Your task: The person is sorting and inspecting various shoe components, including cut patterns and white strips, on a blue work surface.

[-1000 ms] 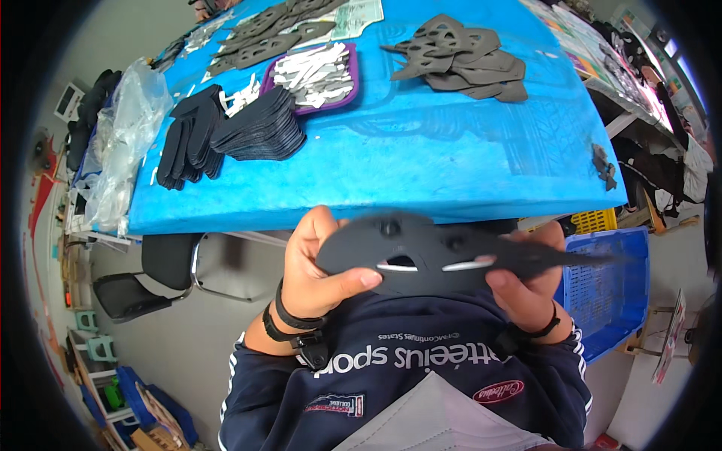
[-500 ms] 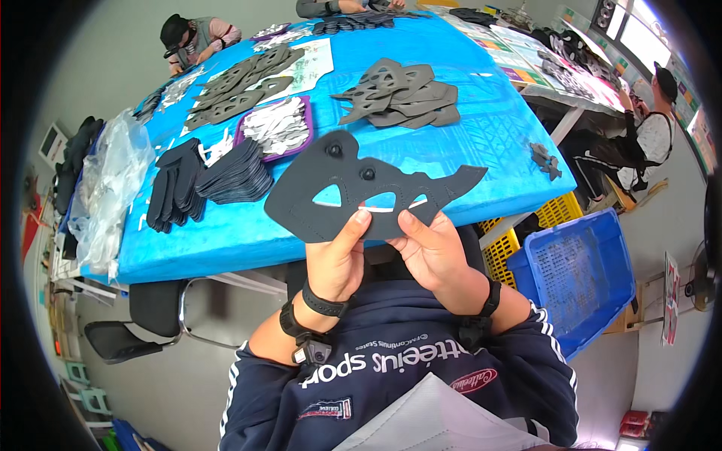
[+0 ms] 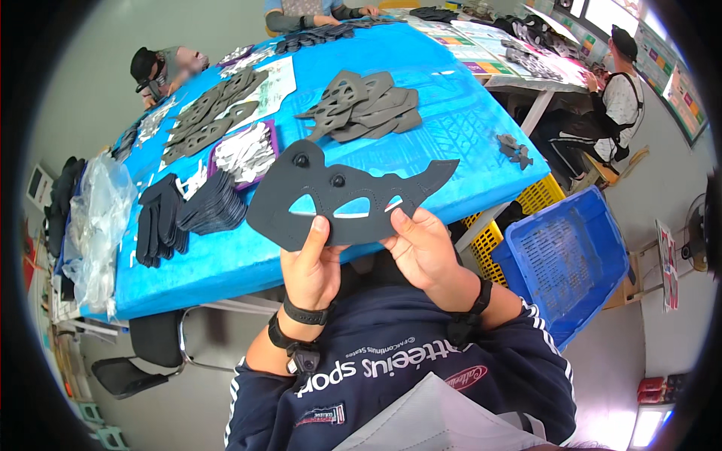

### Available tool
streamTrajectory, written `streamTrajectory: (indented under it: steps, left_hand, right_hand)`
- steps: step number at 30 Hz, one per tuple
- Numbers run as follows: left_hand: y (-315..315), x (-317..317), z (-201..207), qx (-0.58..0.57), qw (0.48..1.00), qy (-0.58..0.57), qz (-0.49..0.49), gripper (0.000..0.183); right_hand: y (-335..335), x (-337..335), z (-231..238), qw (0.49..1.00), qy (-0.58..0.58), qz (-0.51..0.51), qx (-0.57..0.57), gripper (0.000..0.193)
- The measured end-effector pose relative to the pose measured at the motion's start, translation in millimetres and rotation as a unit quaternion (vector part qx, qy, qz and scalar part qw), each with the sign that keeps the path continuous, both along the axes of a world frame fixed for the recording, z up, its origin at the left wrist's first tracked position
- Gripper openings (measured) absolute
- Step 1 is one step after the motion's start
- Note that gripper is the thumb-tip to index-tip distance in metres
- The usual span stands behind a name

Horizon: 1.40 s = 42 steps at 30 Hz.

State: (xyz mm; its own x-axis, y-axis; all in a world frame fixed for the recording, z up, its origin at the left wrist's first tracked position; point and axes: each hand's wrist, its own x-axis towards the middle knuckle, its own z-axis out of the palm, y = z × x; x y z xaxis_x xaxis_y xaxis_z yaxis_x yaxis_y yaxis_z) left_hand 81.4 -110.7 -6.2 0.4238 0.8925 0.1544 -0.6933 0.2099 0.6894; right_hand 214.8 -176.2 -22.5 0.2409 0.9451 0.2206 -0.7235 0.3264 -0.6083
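Both hands hold up a flat, dark grey shoe upper piece [image 3: 274, 199] above the near edge of the table. It has three cut-out windows, stitched lines and two round black studs. White strips show along the lower edges of the windows. My left hand [image 3: 312, 263] pinches its lower edge, thumb on the front and fingers behind. My right hand [image 3: 423, 252] grips the lower edge farther right in the same way. Behind it lies a heap of similar grey pieces [image 3: 368, 105]. To its left is a purple tray [image 3: 272, 135] full of white strips [image 3: 242, 154].
Dark pad stacks [image 3: 214, 204] and a clear plastic bag [image 3: 98, 218] are on the blue-covered table [image 3: 226, 274]. More grey pieces [image 3: 214, 113] lie farther back. Blue [image 3: 564, 255] and yellow crates [image 3: 489, 252] stand at the right. Other people sit around, one at the right [image 3: 620, 113].
The view has shifted and turned slightly, so the table's things appear farther left. Both hands keep their hold on the shoe upper piece. More of the person at the far side shows.
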Motion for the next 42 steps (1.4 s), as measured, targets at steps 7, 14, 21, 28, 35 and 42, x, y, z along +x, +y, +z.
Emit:
streamTrajectory:
  steps: [7, 14, 21, 28, 35, 42]
  left_hand:
    - [-1.4, 10.1, -12.1, 0.014, 1.000, -0.004, 0.010, 0.031]
    - [6.2, 6.9, -8.4, -0.002, 0.999, -0.018, 0.041, 0.025]
    - [28.3, -1.6, -30.9, 0.044, 0.997, 0.043, 0.037, 0.035]
    - [37.4, -7.5, -46.5, 0.049, 0.995, 0.079, -0.029, 0.044]
    - [55.0, -38.4, -16.1, 0.102, 0.963, 0.136, 0.208, 0.050]
    - [50.8, -64.3, -0.3, 0.138, 0.948, 0.153, 0.241, 0.052]
  right_hand:
    - [12.1, -20.6, -1.6, 0.998, 0.066, -0.005, -0.005, 0.022]
    - [17.3, -10.3, -13.7, 0.997, 0.074, -0.010, -0.006, 0.014]
    - [23.2, -5.3, -19.1, 0.997, 0.074, 0.001, -0.030, 0.016]
    - [33.3, -0.1, -27.1, 0.996, -0.021, -0.087, 0.020, 0.034]
    - [21.7, 72.6, 11.7, 0.590, -0.582, -0.555, 0.065, 0.025]
    - [66.9, 32.5, -38.4, 0.392, -0.837, -0.355, 0.142, 0.016]
